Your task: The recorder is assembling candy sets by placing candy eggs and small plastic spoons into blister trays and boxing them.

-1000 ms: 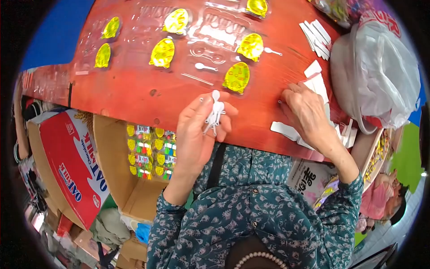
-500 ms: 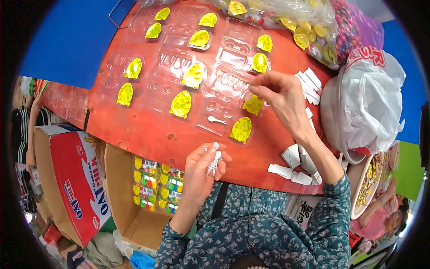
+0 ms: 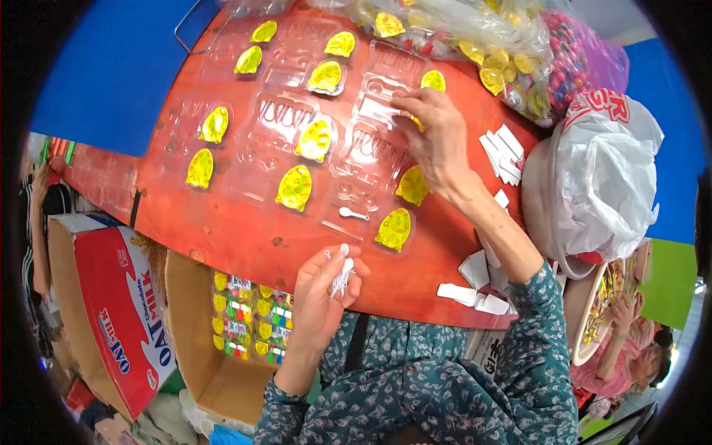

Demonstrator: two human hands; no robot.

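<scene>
My left hand is closed around a small bunch of white plastic spoons, near the table's front edge. My right hand reaches over the right-hand column of clear moulded plastic trays, its fingertips pinched together above a tray; whatever they hold is too small to make out. It partly covers one of the yellow patterned pieces. One white spoon lies in the nearest tray of that column. Pairs of rounded yellow patterned pieces sit in the trays across the red table.
White card pieces lie right of the trays, and more white pieces near the front edge. A tub with a white plastic bag stands right. Bags of yellow pieces and beads lie behind. An opened carton holds filled packs below left.
My right hand has moved away from me and slightly left, over a farther tray. My left hand still holds the spoons; the whole view has shifted slightly.
</scene>
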